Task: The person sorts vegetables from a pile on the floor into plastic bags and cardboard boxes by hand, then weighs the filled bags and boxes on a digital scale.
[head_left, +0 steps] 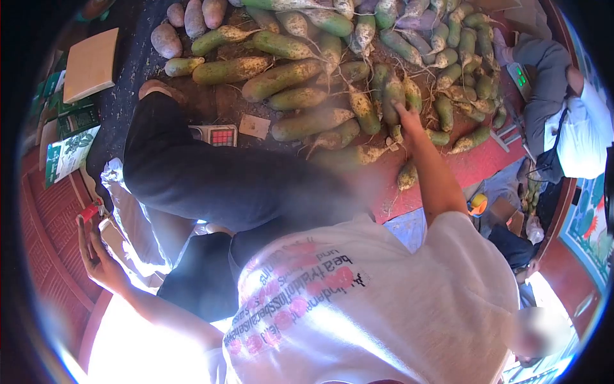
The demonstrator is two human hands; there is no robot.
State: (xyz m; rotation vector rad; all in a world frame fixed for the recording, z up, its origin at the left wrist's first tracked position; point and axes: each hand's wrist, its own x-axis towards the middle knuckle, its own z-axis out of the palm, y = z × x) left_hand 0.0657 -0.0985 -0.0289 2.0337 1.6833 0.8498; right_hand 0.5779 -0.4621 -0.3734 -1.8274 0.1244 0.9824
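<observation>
Dozens of long, muddy green-and-white radishes (307, 70) are lying heaped on a red mat (486, 163). The right hand (409, 121) is resting on one stubby green radish (391, 95) at the heap's near edge; whether its fingers are closing I cannot tell. Gripping mid-body should keep neighbours from rolling. The left hand (96, 253) is clasping a small red-capped thing (91, 211), possibly a bottle, well clear of the heap.

Floor: we are looking down at a dark ground sheet (137, 61) beside a red mat (492, 163).
Left edge: we are seeing red slatted boards (48, 249).
Light: strong sunlight is glaring at the bottom left.
</observation>
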